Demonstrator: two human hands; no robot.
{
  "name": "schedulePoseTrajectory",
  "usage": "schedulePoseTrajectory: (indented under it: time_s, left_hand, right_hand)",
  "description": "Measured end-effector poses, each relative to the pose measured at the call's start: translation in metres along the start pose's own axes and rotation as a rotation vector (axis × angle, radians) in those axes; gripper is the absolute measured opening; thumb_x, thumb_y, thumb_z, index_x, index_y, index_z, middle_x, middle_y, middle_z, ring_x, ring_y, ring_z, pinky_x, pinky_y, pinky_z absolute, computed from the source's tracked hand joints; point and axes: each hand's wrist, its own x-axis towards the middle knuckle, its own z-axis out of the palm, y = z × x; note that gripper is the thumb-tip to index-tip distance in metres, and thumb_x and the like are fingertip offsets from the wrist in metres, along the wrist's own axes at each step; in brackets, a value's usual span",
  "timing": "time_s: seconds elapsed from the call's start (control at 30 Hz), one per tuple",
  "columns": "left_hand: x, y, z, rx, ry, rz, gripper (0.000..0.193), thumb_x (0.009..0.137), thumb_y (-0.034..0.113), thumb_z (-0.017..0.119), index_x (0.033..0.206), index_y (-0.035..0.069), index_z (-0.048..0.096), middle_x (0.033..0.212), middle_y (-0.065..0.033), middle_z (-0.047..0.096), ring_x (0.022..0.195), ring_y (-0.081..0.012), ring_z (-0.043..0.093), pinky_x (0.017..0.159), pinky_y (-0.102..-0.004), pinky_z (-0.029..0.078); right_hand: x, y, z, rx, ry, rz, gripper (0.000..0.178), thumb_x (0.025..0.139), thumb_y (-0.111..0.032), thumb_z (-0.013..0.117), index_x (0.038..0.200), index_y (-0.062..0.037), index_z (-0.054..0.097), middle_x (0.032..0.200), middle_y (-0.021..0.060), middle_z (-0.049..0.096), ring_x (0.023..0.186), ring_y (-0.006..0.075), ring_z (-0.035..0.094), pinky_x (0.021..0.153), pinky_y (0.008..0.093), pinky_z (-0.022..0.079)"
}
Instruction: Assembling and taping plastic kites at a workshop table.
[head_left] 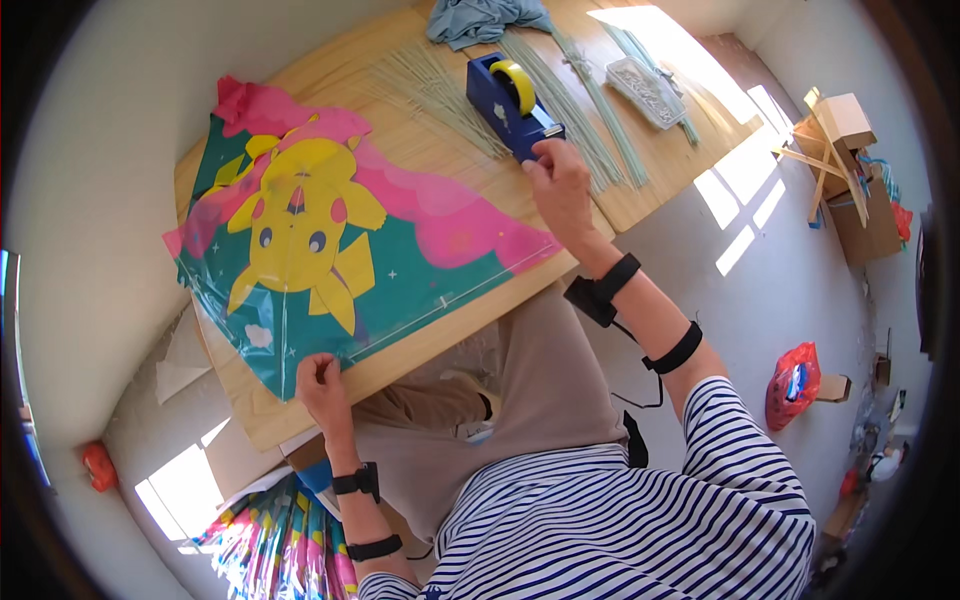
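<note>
A kite (410, 280) of thin, shiny sheet in green and pink, printed with a yellow cartoon animal, lies spread on the wooden table. Thin pale strips run along its middle and its near edge. At that near edge, close to the corner, the fingers of my left hand (324, 395) are closed in a pinch on the sheet. Farther right, my right hand (562, 190) reaches to the cutter end of a blue tape dispenser (490, 92) holding a yellow-cored roll (516, 85). Its thumb and fingers are pressed together; whatever is between them is too small to make out.
Bundles of thin rods (570, 105) and a clear box of small pieces (645, 92) lie beyond the dispenser. A blue-grey cloth (488, 20) rests at the far edge. Several folded colourful sheets (285, 540) stand low at left. A red bag (793, 385) sits on the floor.
</note>
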Motion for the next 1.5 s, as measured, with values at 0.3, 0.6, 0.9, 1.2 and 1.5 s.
schedulePoseTrajectory:
  time_s: [0.3,0.6,0.9,1.2,1.5]
  left_hand:
    - [-0.024,0.067,0.006,0.034,-0.055,0.09,0.006,0.085,-0.004,0.069,0.088,0.0,0.065,0.083,-0.0099,0.064,0.071,-0.0196,0.06,0.066,-0.0315,0.049]
    - [-0.039,0.069,0.01,0.053,-0.096,0.062,0.005,0.086,-0.002,0.069,0.088,0.0,0.066,0.082,-0.0101,0.065,0.07,-0.0195,0.061,0.066,-0.031,0.05]
    - [-0.043,0.067,0.01,0.015,-0.104,0.038,0.004,0.086,-0.002,0.069,0.088,0.0,0.066,0.083,-0.01,0.066,0.072,-0.0195,0.062,0.067,-0.0312,0.05]
    - [-0.043,0.081,0.005,0.022,-0.116,0.034,0.005,0.085,-0.002,0.069,0.088,0.0,0.065,0.082,-0.0103,0.065,0.071,-0.0213,0.062,0.067,-0.0317,0.05]
    - [-0.047,0.087,-0.004,0.007,-0.074,0.036,0.005,0.085,-0.003,0.069,0.087,-0.001,0.065,0.081,-0.0111,0.064,0.071,-0.0215,0.062,0.066,-0.0314,0.05]
  right_hand:
    - [0.103,0.04,-0.027,0.148,-0.326,0.551,0.026,0.085,-0.018,0.075,0.098,0.0038,0.07,0.081,0.009,0.069,0.065,0.0144,0.065,0.059,0.0277,0.052]
    - [0.073,0.064,-0.036,0.67,-0.239,0.614,0.017,0.086,-0.014,0.075,0.085,0.0015,0.068,0.076,0.0086,0.068,0.067,0.0179,0.068,0.063,0.0294,0.054]
    - [0.015,0.066,-0.035,1.224,-0.131,1.012,0.02,0.092,-0.015,0.072,0.101,-0.0016,0.06,0.087,0.0097,0.062,0.08,0.0253,0.069,0.076,0.0392,0.06]
    - [0.013,0.056,-0.022,1.336,0.036,1.085,0.022,0.089,-0.012,0.075,0.098,-0.0003,0.059,0.086,0.0126,0.064,0.076,0.0244,0.067,0.073,0.0388,0.06]
    - [0.029,0.104,-0.002,0.578,0.172,0.884,0.015,0.08,0.0,0.067,0.066,0.0019,0.061,0.059,0.0077,0.06,0.042,0.0155,0.052,0.043,0.0308,0.043]
